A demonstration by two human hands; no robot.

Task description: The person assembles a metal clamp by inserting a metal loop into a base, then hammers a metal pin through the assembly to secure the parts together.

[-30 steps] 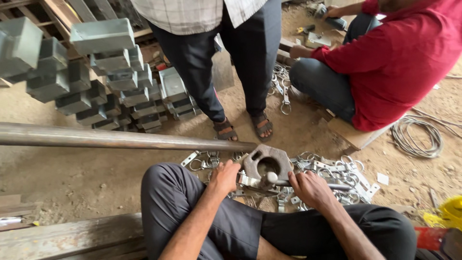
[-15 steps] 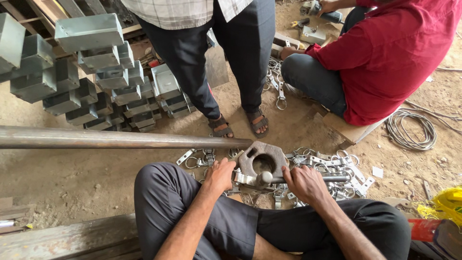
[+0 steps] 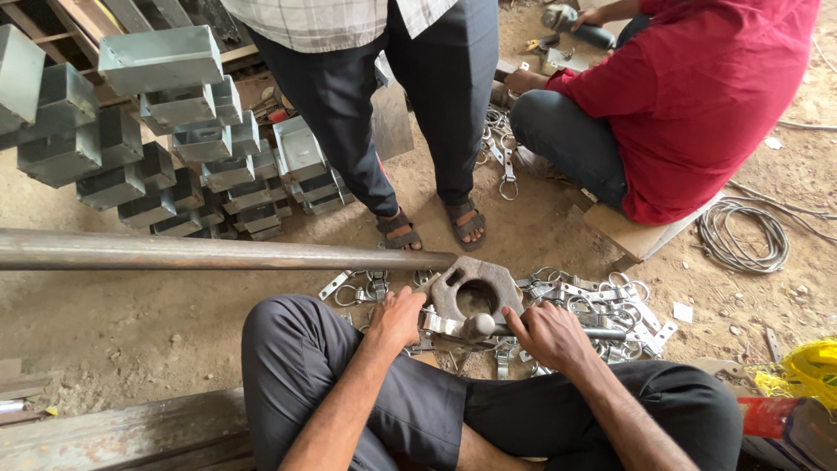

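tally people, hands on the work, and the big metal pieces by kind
People: 3 (seated worker, standing person, person in red)
Worker's hands: 2, left hand, right hand
Holed metal block: 1
Long steel pipe: 1
Rod with round head: 1
Total: 8

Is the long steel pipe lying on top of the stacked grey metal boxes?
No, the long steel pipe lies low across the dirt ground, in front of the stacked grey metal boxes, not on them.

Left hand point(image 3: 397, 318) fingers hidden behind metal block point(image 3: 475, 292).
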